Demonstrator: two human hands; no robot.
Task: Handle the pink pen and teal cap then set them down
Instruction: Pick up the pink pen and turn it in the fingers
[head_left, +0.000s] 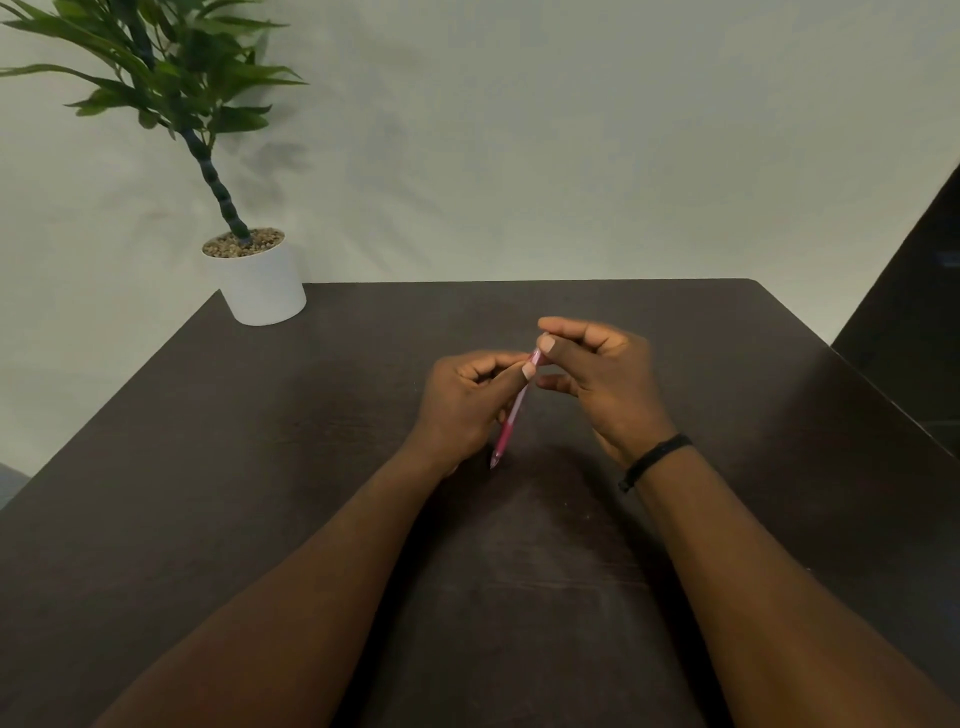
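We see the left hand (470, 402) gripping the pink pen (511, 418); the right hand (597, 374) pinches its upper end above the table (260, 467).

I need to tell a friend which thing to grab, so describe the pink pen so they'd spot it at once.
Start at the dark table, middle. Above it, the left hand and right hand meet. The pink pen is the thin stick slanting down between them, the only bright colour there.
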